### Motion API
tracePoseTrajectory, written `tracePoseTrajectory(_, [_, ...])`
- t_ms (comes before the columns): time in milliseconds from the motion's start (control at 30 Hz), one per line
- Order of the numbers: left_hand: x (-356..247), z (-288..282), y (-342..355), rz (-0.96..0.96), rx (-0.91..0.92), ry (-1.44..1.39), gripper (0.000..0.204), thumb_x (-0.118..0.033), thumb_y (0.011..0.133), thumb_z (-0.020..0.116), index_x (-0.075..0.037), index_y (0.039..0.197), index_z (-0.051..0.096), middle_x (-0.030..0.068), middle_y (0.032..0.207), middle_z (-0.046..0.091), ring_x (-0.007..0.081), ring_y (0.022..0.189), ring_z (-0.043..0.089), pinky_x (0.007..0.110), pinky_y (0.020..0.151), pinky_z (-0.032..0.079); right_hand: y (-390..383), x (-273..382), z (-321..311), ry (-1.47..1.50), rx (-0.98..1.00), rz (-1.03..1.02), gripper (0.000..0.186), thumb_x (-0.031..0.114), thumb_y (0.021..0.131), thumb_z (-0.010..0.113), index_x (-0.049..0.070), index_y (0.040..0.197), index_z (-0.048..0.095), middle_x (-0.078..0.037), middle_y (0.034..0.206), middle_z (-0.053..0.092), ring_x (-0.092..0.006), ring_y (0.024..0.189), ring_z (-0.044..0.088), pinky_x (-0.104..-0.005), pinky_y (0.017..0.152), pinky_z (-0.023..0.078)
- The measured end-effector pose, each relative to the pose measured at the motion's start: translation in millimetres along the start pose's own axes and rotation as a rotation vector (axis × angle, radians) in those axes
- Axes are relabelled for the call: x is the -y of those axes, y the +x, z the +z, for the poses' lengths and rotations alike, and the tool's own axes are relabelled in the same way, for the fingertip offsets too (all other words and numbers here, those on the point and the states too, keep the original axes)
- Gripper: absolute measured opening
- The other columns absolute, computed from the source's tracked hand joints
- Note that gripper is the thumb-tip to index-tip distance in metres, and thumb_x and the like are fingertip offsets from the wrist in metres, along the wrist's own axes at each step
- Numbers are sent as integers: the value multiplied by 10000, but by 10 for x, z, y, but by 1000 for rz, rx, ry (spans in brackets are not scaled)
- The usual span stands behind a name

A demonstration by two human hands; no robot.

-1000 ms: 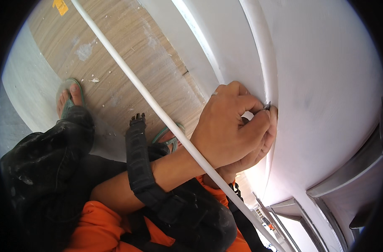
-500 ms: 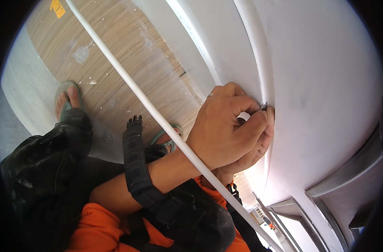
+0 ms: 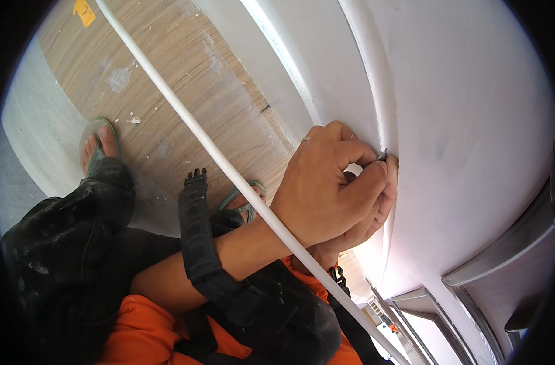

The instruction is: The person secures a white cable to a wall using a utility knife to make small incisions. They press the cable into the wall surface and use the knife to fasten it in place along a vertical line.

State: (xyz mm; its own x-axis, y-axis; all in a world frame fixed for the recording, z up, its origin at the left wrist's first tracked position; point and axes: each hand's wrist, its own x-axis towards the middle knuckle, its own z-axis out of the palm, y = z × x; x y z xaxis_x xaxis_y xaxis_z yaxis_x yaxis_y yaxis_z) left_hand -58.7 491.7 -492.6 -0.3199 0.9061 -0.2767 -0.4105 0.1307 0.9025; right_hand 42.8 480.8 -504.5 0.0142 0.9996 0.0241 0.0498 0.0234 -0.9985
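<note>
Pale wall [image 3: 472, 109], right side of the frame; wood-grain floor [image 3: 162, 79], upper left.

Small dark piece [image 3: 382, 156], one: right of centre, at the edge of a white raised strip [image 3: 367, 55] curving down from the top; mostly covered by your fingers.

Your left hand [image 3: 317, 182]: thumb and index finger pinched on the piece. Your right hand [image 3: 375, 216]: behind and below the left, fingers curled beside the strip; cannot tell what it grips.

Step in hand, as judged: working the piece at the strip's edge. Next move, as judged, calls for a firm pinch and the piece lined up with that edge.

Outlying: long white rod [image 3: 192, 121], upper left to lower right, passing before your left forearm [image 3: 247, 249]; black strap [image 3: 197, 243], lower centre-left, across that forearm; yellow scrap [image 3: 83, 12], upper left; metal frame [image 3: 505, 258], lower right.
</note>
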Motion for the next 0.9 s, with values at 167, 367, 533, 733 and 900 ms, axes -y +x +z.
tracePoseTrajectory(167, [0, 3, -17, -7, 13, 44, 67, -64, 805, 638, -5, 821, 666, 81, 847, 596, 181, 808, 575, 313, 726, 459, -1, -33, 23, -41, -44, -38, 387, 131, 989, 456, -68, 1319, 494, -160, 1125, 616, -109, 793, 593, -230, 696, 499])
tracePoseTrajectory(367, [-14, -5, 1, -18, 21, 43, 66, -60, 800, 638, -1, 815, 662, 81, 836, 592, 183, 809, 575, 319, 717, 457, -5, -40, -29, -25, -13, -28, 390, 133, 989, 460, -68, 1322, 493, -150, 1106, 622, -105, 794, 593, -228, 700, 495])
tracePoseTrajectory(533, [0, 13, 16, 21, -10, -2, 166, -147, 811, 619, 0, 769, 683, 123, 775, 581, 228, 763, 530, 371, 654, 435, -14, -37, -38, -20, 7, -29, 394, 142, 990, 465, -68, 1323, 492, -142, 1077, 631, -91, 755, 583, -221, 698, 487])
tracePoseTrajectory(733, [-14, 23, 20, 10, -6, -40, 218, -192, 818, 611, -1, 759, 697, 142, 756, 578, 250, 761, 508, 403, 633, 424, 3, -29, -49, -12, 12, -45, 403, 141, 982, 461, -77, 1319, 489, -146, 1045, 638, -86, 719, 575, -217, 689, 482])
tracePoseTrajectory(900, [13, 17, -6, 29, 10, 61, 67, -54, 802, 627, -4, 819, 668, 84, 827, 587, 178, 786, 563, 316, 693, 452, 7, -48, -68, 14, 22, -61, 399, 131, 982, 451, -81, 1318, 487, -144, 1031, 639, -86, 713, 574, -217, 684, 479])
